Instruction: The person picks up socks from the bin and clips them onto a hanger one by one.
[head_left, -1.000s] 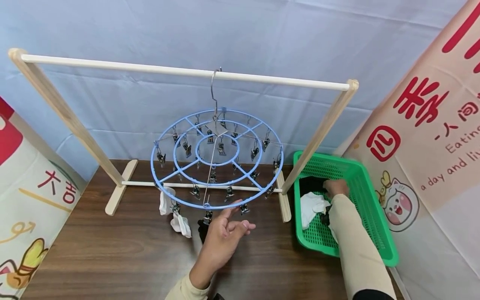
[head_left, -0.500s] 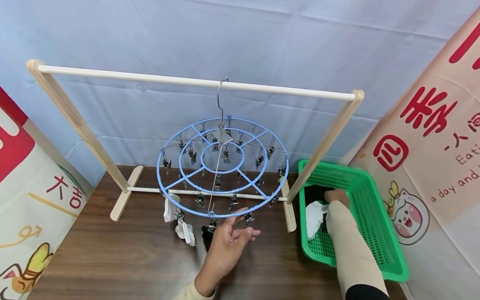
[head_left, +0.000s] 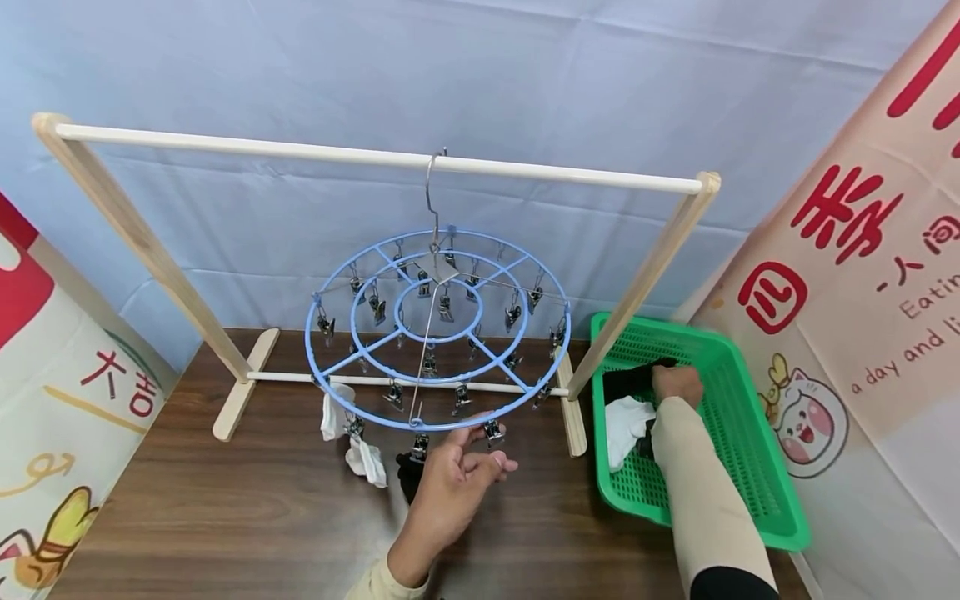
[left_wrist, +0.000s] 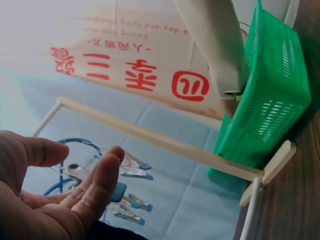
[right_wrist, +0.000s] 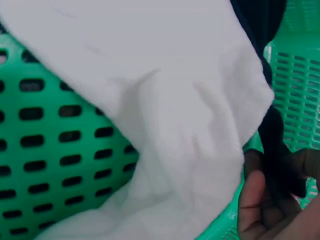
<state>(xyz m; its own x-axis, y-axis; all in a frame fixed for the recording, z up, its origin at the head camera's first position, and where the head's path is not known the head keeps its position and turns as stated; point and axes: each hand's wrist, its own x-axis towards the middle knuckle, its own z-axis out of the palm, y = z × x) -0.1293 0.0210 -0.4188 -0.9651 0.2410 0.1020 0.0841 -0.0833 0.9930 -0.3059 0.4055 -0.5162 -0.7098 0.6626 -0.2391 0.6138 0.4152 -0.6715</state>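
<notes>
Step in hand, as judged: fetching a sock for pegging. Right hand [head_left: 677, 383] is down in the green basket [head_left: 757, 467], fingers pinching a black sock [right_wrist: 272, 145] beside a white sock [head_left: 624, 417]. Left hand [head_left: 453, 475], fingers relaxed, fingertips at a clip [head_left: 492, 431] on the blue round hanger [head_left: 322, 379]. Next move likely needs that clip opened.

The left hand [head_left: 450, 483] was raised palm-up, fingers loosely extended and slightly spread, the thumb apart from them; its grip held nothing. The left forearm, in a beige sleeve, rose from the lower frame edge. The right arm, beige-sleeved, was extended forward and downward. The right hand [head_left: 677, 383] was lowered, fingers curled in a grip around dark fabric [right_wrist: 275, 145].
</notes>
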